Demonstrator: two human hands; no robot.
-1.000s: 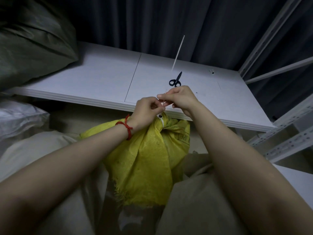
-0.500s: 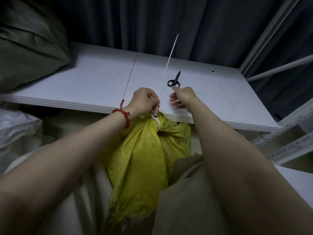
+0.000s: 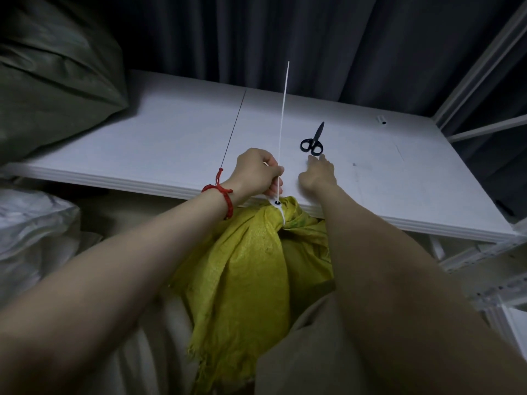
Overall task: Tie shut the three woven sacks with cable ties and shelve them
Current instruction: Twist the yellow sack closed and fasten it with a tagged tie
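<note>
shelf [image 3: 171, 138]: cable tie [image 3: 283, 124] upright in left grip [image 3: 256, 172]

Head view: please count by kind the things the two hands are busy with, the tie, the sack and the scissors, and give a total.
1 white plastic cable tie, pinched by the left hand
1 yellow woven sack, its neck inside the tie's loop
1 pair of black-handled scissors, flat on the shelf, just beyond the right hand
Total: 3

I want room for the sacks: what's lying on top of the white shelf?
Black scissors lie on the white shelf, and a dark green sack covers its left end. Whatever sits beneath that sack is hidden.
</note>
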